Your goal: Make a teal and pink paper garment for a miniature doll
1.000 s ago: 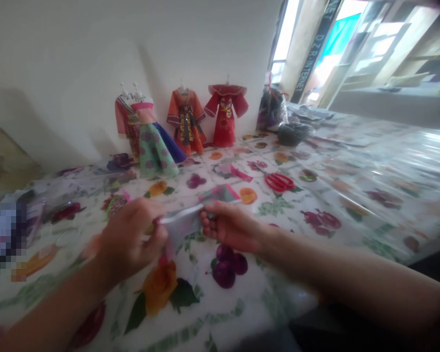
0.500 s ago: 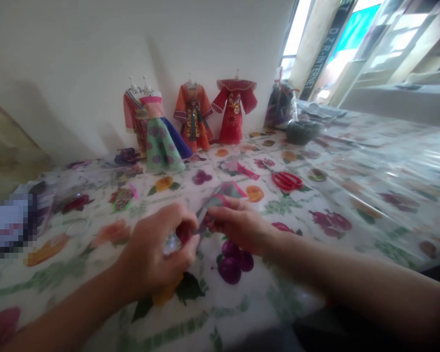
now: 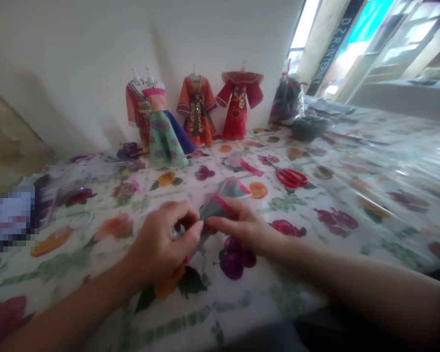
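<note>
Here we are at mid-worktop (image 3: 242, 318), and the cloth (image 3: 235, 187), grey-green with pink edging, sits between the two hands! The right hand (image 3: 247, 227) has its fingers clamped on it, thumb uppermost. Over on the left, the left hand (image 3: 168, 239) pinches at the cloth's left edge, thumb meeting forefinger, fingertips right beside the right thumb. Just beyond, a pink strip (image 3: 252, 168); to its right, red scissors (image 3: 292, 178). Far back, the red dress (image 3: 235, 115) stands near the wall (image 3: 88, 58).

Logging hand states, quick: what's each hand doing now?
Right hand: closed, holding grey-and-pink cloth.
Left hand: closed at its edge; what's pinched can't be told.
</note>
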`<state>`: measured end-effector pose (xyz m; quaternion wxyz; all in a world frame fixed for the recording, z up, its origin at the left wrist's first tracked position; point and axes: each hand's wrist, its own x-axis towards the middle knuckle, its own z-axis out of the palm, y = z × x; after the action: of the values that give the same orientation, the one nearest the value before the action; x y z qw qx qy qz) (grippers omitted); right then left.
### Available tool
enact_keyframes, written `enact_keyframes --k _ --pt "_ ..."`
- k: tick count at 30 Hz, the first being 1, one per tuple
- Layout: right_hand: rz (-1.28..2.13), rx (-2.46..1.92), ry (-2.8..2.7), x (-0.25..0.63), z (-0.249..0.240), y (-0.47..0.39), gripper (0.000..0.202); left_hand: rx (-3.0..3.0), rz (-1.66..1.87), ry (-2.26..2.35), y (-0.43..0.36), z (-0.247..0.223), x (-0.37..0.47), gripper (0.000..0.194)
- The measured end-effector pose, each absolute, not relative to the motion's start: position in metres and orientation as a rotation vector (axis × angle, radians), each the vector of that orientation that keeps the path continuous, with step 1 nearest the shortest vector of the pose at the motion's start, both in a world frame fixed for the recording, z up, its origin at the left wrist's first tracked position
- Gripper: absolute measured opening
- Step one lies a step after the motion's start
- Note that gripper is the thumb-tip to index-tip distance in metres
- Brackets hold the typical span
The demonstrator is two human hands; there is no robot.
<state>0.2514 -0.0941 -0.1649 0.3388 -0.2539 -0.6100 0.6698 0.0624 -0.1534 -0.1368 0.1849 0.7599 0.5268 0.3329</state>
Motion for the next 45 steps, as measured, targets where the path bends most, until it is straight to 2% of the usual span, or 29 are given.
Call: enact_keyframes --k 31,45 --pt "1.776 -0.702 -1.638 0.2534 -0.1648 -0.0930 0.012 2.150 0.928 1.470 -0.1524 -0.1377 0.0617 0.011" --pt "1.767 -0.678 -1.713 0.2542 -0.1689 -0.0913 0.003 2.301 0.840 1.456 -0.1546 -0.1348 0.0637 0.012"
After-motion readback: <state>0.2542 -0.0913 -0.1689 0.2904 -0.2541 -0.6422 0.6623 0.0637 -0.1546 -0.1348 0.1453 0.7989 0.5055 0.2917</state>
